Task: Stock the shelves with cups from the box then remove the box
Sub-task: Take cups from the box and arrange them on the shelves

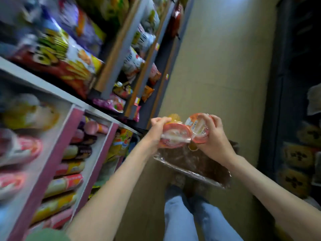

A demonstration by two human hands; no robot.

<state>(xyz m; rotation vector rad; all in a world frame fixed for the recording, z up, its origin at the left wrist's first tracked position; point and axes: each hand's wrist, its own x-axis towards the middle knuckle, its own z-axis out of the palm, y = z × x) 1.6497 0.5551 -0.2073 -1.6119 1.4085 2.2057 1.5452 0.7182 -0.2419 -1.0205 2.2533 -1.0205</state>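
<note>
While the left hand [159, 126] and right hand [214, 138] each clasp one, the cups [174, 134] show orange-rimmed film lids.

My single wide-angle view rides on the person's head, looking forward and down at the floor [218, 75], close above both hands [157, 130], shelves [36, 80] along its left.

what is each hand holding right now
Left hand: grips a clear plastic cup with a pink-orange lid.
Right hand: grips a second pink-lidded plastic cup.
</note>
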